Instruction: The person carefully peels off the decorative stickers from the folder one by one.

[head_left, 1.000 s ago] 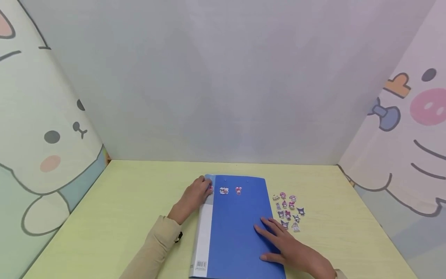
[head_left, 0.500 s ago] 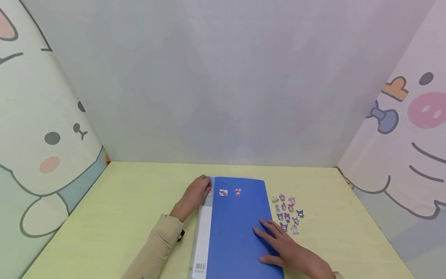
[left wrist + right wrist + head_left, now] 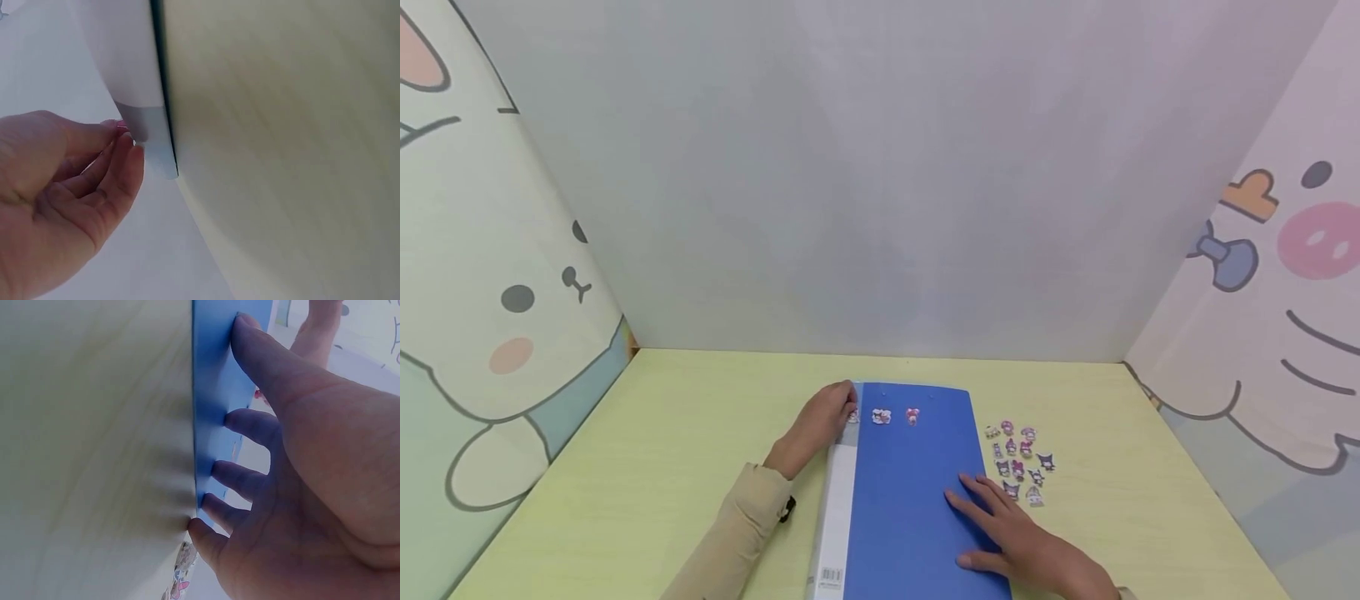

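A blue folder (image 3: pixel 910 492) with a pale spine (image 3: pixel 838 508) lies closed on the table. At the spine's far end, my left hand (image 3: pixel 817 425) pinches a small cartoon sticker (image 3: pixel 853 416) between thumb and fingers, partly hidden by them. In the left wrist view, a pink bit of it shows between the fingertips at the spine. Two more stickers, one white and brownish (image 3: pixel 882 416) and one red-pink (image 3: pixel 912 417), sit in a row on the cover. My right hand (image 3: pixel 1017 533) rests with spread fingers on the cover's right edge.
Several loose cartoon stickers (image 3: pixel 1018 458) lie in a cluster right of the folder, just beyond my right fingertips. The pale yellow table (image 3: pixel 685 450) meets a plain grey backdrop (image 3: pixel 880 208) behind. Cartoon-printed cloths hang on both sides.
My left fingers have shifted slightly at the spine's far end, with the sticker still there. My right hand stays in place on the cover.
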Motion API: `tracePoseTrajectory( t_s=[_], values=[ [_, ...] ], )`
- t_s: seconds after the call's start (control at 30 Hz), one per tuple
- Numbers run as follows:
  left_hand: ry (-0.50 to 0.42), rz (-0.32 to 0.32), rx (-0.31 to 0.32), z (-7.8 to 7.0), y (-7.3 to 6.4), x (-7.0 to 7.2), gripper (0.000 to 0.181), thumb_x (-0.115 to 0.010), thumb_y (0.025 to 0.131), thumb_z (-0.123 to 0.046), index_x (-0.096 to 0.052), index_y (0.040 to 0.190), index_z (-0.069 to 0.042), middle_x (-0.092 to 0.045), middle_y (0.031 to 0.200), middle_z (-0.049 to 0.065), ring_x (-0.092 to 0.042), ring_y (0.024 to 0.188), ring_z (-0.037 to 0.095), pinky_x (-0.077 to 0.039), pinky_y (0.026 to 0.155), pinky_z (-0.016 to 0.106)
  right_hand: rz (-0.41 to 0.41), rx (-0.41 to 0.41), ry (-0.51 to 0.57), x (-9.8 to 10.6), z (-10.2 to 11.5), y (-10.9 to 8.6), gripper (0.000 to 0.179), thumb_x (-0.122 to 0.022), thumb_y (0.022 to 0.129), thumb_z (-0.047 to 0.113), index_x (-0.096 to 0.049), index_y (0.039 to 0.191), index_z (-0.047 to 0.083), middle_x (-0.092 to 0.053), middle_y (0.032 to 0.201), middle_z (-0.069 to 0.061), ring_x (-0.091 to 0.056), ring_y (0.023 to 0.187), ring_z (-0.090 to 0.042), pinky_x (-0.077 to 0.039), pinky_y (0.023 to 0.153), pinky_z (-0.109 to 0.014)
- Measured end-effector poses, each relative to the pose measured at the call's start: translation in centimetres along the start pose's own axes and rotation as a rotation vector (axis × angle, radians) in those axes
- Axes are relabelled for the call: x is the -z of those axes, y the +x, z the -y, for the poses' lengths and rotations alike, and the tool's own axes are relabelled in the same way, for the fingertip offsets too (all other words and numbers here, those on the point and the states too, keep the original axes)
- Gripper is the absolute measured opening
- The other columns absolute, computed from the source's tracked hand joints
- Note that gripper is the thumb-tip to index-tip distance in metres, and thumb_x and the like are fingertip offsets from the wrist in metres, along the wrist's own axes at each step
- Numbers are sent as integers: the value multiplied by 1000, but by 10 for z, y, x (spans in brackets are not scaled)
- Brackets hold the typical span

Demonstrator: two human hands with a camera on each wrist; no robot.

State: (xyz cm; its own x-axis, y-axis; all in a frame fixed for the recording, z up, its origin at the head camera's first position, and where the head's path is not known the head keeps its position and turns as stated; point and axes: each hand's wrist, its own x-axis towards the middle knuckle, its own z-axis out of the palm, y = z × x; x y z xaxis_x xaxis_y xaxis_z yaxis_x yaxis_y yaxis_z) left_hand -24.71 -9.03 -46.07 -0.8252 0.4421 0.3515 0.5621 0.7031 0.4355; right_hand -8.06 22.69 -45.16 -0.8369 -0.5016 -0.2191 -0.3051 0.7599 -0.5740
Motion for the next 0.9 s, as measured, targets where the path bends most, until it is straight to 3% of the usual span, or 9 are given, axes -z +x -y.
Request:
tracePoseTrajectory(
  t_s=[0.13, 0.3, 0.53, 0.9],
  values=[
    [-4, -12, -20, 1, -2, -2, 8, -69, 94, 5, -67, 101, 4, -65, 91, 10, -61, 83, 22, -54, 74, 38, -5, 5, -4, -1, 0, 0, 81, -61, 96, 60, -35, 162, 22, -23, 168, -13, -19, 151, -49, -31, 107, -73],
    [23, -41, -66, 2, -5, -4, 10, -72, 89, 10, -70, 92, 1, -65, 87, 8, -61, 83, 23, -56, 76, 38, 6, -11, 27, -1, 0, -1, 79, -61, 97, 59, -35, 162, 22, -22, 168, -14, -18, 151, -50, -29, 106, -75],
    [-10, -45, -44, -2, -7, 2, 13, -72, 89, 11, -70, 86, -1, -65, 84, 5, -60, 81, 21, -55, 75, 38, 2, -3, -6, -2, 1, -2, 79, -59, 97, 60, -34, 162, 22, -22, 168, -15, -20, 151, -49, -33, 105, -74],
    [-108, -16, -12, -8, -8, 16, 13, -70, 89, 13, -69, 87, 0, -64, 84, 8, -59, 79, 20, -53, 74, 37, 7, -11, 28, 1, 2, -3, 80, -61, 97, 59, -34, 162, 22, -21, 169, -15, -17, 151, -50, -30, 106, -76]
  ],
)
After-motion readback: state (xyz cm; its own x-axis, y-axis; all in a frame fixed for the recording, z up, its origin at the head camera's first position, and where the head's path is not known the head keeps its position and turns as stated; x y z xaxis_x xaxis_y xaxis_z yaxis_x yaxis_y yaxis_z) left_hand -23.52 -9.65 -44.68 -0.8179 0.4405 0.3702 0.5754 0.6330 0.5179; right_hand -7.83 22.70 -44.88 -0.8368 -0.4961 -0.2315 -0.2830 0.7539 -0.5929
